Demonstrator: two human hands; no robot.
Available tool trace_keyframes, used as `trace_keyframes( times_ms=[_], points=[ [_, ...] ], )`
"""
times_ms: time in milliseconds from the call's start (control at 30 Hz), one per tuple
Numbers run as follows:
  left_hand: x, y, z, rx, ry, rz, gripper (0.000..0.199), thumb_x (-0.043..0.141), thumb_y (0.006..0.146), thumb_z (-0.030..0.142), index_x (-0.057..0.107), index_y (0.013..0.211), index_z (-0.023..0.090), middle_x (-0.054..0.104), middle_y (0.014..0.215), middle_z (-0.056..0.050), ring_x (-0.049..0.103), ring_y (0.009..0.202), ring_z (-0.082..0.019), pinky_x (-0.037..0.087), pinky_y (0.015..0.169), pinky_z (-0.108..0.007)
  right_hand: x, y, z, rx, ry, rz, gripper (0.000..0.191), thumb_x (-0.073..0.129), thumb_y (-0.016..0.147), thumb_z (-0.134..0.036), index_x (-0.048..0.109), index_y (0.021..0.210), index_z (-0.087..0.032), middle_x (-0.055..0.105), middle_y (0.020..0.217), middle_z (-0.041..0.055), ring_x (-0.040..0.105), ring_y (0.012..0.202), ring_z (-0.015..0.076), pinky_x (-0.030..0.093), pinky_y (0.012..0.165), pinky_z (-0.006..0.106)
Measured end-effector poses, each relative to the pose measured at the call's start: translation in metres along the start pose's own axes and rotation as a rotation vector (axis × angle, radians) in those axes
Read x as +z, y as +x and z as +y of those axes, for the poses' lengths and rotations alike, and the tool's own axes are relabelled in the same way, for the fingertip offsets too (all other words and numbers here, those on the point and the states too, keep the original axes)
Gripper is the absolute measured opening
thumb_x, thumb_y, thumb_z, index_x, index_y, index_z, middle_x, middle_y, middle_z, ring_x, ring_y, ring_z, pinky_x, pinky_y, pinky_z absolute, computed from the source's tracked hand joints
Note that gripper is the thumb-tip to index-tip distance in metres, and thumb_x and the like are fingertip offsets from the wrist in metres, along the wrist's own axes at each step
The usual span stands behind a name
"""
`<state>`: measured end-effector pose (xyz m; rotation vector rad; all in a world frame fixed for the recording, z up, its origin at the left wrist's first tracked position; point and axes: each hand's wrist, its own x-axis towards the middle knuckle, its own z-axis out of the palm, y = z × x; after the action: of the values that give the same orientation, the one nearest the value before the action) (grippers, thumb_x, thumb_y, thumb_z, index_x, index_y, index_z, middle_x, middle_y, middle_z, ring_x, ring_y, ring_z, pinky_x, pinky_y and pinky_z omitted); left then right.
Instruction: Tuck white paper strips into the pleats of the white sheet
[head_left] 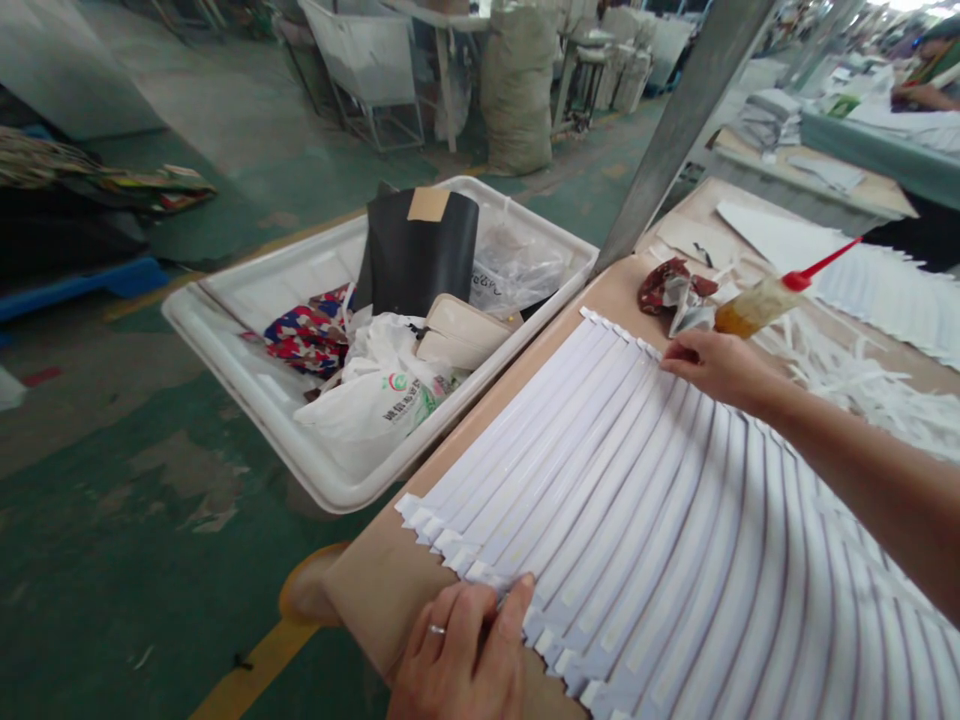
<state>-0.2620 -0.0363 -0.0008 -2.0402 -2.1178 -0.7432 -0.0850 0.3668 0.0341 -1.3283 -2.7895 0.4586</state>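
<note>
Lower right, long white strips [637,500] look smooth and glossy; centre, a white plastic tub [247,385] has a smooth rim; upper right, a matt grey metal post [686,125].

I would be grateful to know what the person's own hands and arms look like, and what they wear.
Neither hand wears a glove. The left hand has a silver-coloured ring on one finger; the right hand and forearm show no sleeve.

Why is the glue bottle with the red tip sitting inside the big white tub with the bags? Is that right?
Not quite. The glue bottle isn't inside the white tub. It lies on the tan table top, near the right hand, as the head view shows.
</note>
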Motion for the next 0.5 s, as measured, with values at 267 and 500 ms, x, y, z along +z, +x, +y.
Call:
trace_keyframes(
  times_ms=[267,500],
  points=[
    [0.000,0.005,0.001,-0.010,-0.014,0.042,0.033,0.045,0.096,0.007,0.069,0.118,0.015,0.057,0.092,-0.008,0.055,0.089,-0.019,0.042,0.082,-0.032,0.013,0.006,0.007,-0.047,-0.050,0.034,0.019,0.056,0.086,-0.033,0.067,0.081,-0.018,0.069,0.076,0.0052,0.060,0.066,0.0171,0.040,0.061,0.028],
    [0.000,0.004,0.000,-0.001,-0.018,0.048,0.033,0.046,0.095,0.006,0.069,0.117,0.014,0.057,0.092,-0.007,0.054,0.090,-0.019,0.042,0.083,-0.032,0.022,0.011,0.013,-0.051,-0.084,0.047,0.017,0.057,0.084,-0.032,0.069,0.082,-0.019,0.070,0.076,0.0054,0.060,0.066,0.0179,0.039,0.060,0.029]
  ],
)
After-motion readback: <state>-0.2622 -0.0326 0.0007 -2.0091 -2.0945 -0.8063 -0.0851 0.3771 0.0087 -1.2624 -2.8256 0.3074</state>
